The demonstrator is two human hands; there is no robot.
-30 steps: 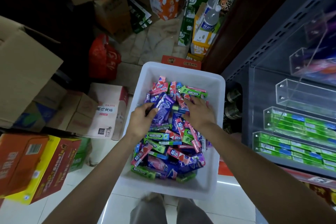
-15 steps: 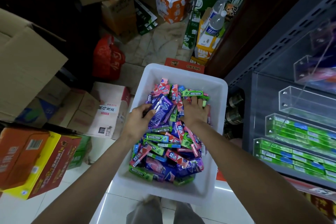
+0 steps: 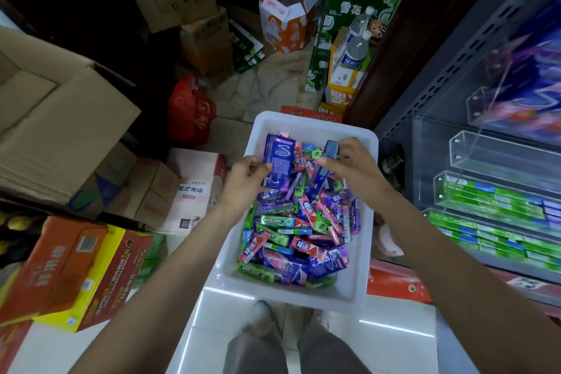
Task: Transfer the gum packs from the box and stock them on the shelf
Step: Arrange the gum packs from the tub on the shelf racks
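Cardboard cartons (image 3: 57, 118) are seen stacked at nine o'clock, with an orange and yellow case (image 3: 69, 270) at eight o'clock and a red bag (image 3: 189, 109) on the floor toward eleven. At the centre, a white box (image 3: 361, 282) heaped with loose gum packs (image 3: 297, 231) is shown on the floor at the person's feet.

A stack of purple packs (image 3: 277, 161) is held upright above the heap by the left hand (image 3: 243, 182), its fingers and thumb curled round the stack's lower end. At one o'clock from it, a small blue-grey pack (image 3: 331, 148) is pinched by the right hand (image 3: 352, 167), fingertips closed on it just above the pile.

At three o'clock, the shelf (image 3: 491, 200) is fitted with clear acrylic trays; the lower trays are already lined with green packs (image 3: 498, 203), while an upper tray (image 3: 501, 155) looks unfilled.

The step in hand is judged to be gathering and sorting like packs out of the box, before any carry to the shelf. The next move would call for the gathered purple packs to be squared up, lifted clear of the heap and swung toward three o'clock, then slid flat into a free tray without the stack being fanned or dropped.
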